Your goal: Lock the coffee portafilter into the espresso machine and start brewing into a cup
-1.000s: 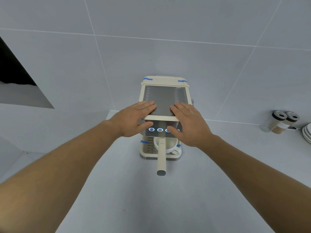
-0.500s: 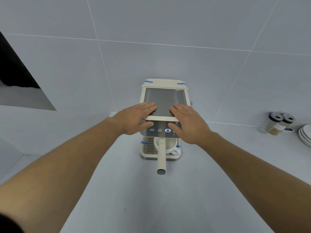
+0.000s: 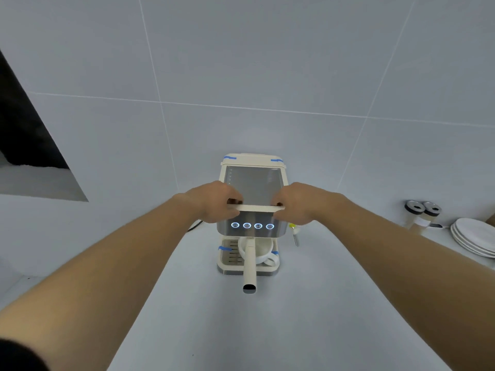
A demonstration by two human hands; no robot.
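Note:
A cream espresso machine (image 3: 253,183) stands against the tiled wall, with a row of lit round buttons (image 3: 252,225) on its steel front. The portafilter sits in the machine, its long cream handle (image 3: 249,266) pointing straight toward me. Under it a white cup (image 3: 263,251) rests on the drip tray (image 3: 231,257). My left hand (image 3: 214,202) grips the machine's top front left corner, fingers curled over the edge. My right hand (image 3: 297,203) grips the top front right corner the same way.
Two lidded jars (image 3: 420,214) and a stack of white plates (image 3: 474,236) sit at the right on the white counter (image 3: 241,330). A steam wand (image 3: 294,236) hangs at the machine's right side. A dark cable (image 3: 194,226) runs off its left.
Both hands slid from lying flat on the machine's top to its front corners, and the fingers curled. Half a second ago one button glowed; now the whole row is lit.

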